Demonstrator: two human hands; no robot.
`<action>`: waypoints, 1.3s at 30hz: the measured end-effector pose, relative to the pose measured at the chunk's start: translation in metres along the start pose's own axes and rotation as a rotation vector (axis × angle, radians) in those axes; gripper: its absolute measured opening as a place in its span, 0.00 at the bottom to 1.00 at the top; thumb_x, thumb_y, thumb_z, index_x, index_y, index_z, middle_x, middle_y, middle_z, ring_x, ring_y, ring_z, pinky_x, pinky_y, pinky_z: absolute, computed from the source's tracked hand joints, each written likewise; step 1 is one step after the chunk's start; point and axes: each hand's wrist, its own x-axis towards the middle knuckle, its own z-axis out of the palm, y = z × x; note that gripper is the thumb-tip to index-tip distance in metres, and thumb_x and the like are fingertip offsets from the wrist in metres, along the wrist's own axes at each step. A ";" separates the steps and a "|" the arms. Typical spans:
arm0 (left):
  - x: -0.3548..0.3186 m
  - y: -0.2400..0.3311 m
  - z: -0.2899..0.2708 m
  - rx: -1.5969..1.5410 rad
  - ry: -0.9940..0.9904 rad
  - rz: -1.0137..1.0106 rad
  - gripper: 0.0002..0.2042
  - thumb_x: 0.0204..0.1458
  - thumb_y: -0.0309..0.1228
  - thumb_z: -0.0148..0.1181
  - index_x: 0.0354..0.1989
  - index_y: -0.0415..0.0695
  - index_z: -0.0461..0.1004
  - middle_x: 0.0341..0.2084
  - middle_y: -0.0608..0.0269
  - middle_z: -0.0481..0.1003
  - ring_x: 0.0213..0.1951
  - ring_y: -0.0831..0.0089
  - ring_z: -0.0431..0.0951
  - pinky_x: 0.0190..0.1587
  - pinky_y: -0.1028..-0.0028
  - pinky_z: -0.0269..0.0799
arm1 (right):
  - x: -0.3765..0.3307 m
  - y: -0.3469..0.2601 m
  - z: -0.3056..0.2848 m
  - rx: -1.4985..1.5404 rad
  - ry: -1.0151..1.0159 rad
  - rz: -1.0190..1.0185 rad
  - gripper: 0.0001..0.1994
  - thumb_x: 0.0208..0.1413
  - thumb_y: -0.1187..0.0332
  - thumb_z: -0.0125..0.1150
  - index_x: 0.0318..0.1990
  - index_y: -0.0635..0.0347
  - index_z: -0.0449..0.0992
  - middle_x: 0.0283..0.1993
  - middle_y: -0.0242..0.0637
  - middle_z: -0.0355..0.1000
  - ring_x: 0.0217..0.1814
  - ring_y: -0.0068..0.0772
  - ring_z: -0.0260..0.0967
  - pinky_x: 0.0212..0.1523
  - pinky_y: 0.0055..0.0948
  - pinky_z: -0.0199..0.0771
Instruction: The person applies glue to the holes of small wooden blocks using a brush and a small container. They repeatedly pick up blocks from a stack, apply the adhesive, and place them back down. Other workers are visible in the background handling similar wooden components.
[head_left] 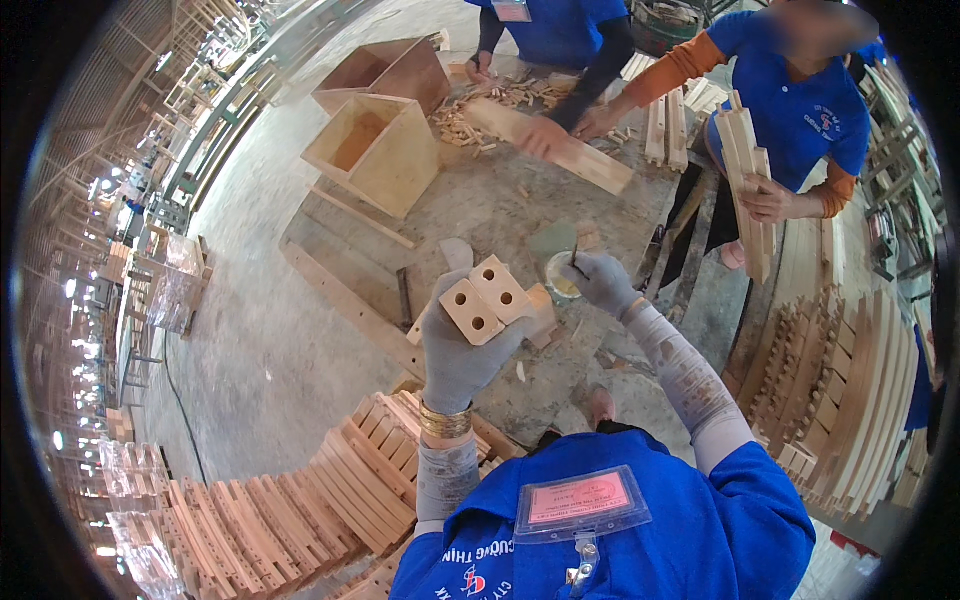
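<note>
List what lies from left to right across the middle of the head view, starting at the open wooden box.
Open wooden box → left hand gripping drilled wooden pieces → small cup → right hand holding a thin stick → curved slats held by a co-worker.

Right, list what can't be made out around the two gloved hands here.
- Head view: the lower ends of the wooden pieces are hidden by the left hand gripping them.
- What the small cup holds: too small, partly covered by the right hand.
- The thin stick in the right fingers: its tip is too small to identify.
</note>
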 end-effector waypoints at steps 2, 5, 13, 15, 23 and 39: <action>0.002 0.001 -0.001 0.061 -0.006 0.038 0.26 0.33 0.25 0.73 0.43 0.40 0.67 0.32 0.63 0.76 0.33 0.78 0.75 0.36 0.76 0.74 | -0.004 -0.003 -0.002 0.049 0.001 0.018 0.11 0.55 0.60 0.56 0.37 0.57 0.75 0.27 0.48 0.73 0.30 0.47 0.72 0.29 0.39 0.69; 0.002 0.001 -0.001 0.062 -0.008 0.052 0.25 0.34 0.26 0.73 0.42 0.40 0.67 0.33 0.63 0.75 0.33 0.78 0.75 0.37 0.76 0.74 | -0.001 -0.007 -0.016 0.436 0.053 0.280 0.11 0.56 0.62 0.57 0.36 0.63 0.75 0.24 0.42 0.73 0.25 0.33 0.72 0.26 0.30 0.68; 0.002 -0.007 0.004 -0.093 -0.002 0.049 0.24 0.35 0.27 0.72 0.42 0.40 0.68 0.34 0.64 0.75 0.35 0.80 0.75 0.38 0.76 0.73 | 0.041 -0.138 -0.155 0.757 0.475 0.106 0.09 0.58 0.67 0.56 0.34 0.65 0.75 0.22 0.25 0.68 0.20 0.13 0.61 0.21 0.17 0.60; 0.004 0.001 0.005 -0.160 -0.010 0.013 0.24 0.34 0.28 0.74 0.41 0.41 0.68 0.33 0.65 0.75 0.35 0.79 0.75 0.38 0.76 0.73 | 0.045 -0.187 -0.174 0.772 0.464 -0.041 0.09 0.58 0.68 0.56 0.33 0.65 0.75 0.22 0.25 0.68 0.20 0.13 0.60 0.21 0.17 0.60; 0.003 -0.005 0.007 -0.354 -0.052 0.025 0.21 0.39 0.24 0.69 0.43 0.40 0.68 0.34 0.65 0.75 0.36 0.82 0.74 0.41 0.77 0.72 | 0.056 -0.246 -0.174 0.318 0.079 -0.463 0.05 0.54 0.74 0.59 0.31 0.69 0.74 0.24 0.32 0.71 0.22 0.18 0.68 0.23 0.19 0.66; 0.007 -0.009 0.004 -0.233 -0.060 0.087 0.22 0.39 0.29 0.71 0.43 0.40 0.68 0.34 0.60 0.77 0.35 0.79 0.77 0.39 0.75 0.74 | 0.061 -0.252 -0.159 0.105 0.058 -0.608 0.04 0.51 0.73 0.61 0.29 0.65 0.75 0.22 0.37 0.72 0.21 0.30 0.72 0.23 0.24 0.68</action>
